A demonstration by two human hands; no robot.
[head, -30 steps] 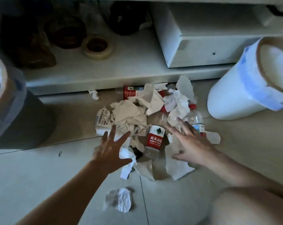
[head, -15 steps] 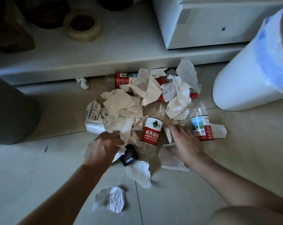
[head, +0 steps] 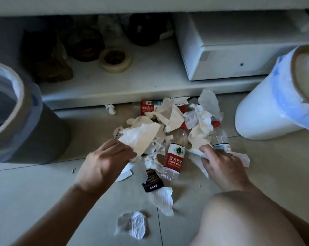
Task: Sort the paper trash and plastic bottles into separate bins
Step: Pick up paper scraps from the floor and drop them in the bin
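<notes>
A heap of crumpled white paper [head: 199, 121] and plastic bottles lies on the floor tiles. My left hand [head: 104, 164] is closed on a large sheet of white paper [head: 139, 137], lifted off the heap's left side. My right hand [head: 221, 166] grips another piece of paper [head: 196, 157] beside a red-capped bottle [head: 219, 137]. A red-labelled bottle [head: 175, 155] lies between my hands. A third bottle [head: 149, 106] lies at the back, partly under paper. The dark grey bin [head: 31, 125] stands at the left, the white bin [head: 267, 107] at the right.
Loose paper scraps [head: 132, 224] and a small black packet [head: 152, 181] lie near me on the floor. A low white shelf [head: 132, 86] behind the heap holds a tape roll [head: 115, 59], dark items and a white box [head: 239, 50]. My bare knee [head: 239, 219] fills the lower right.
Both hands went from open above the heap to closed on paper. The left hand has raised its sheet off the pile, and the view has tilted up, bringing both bins back in.
</notes>
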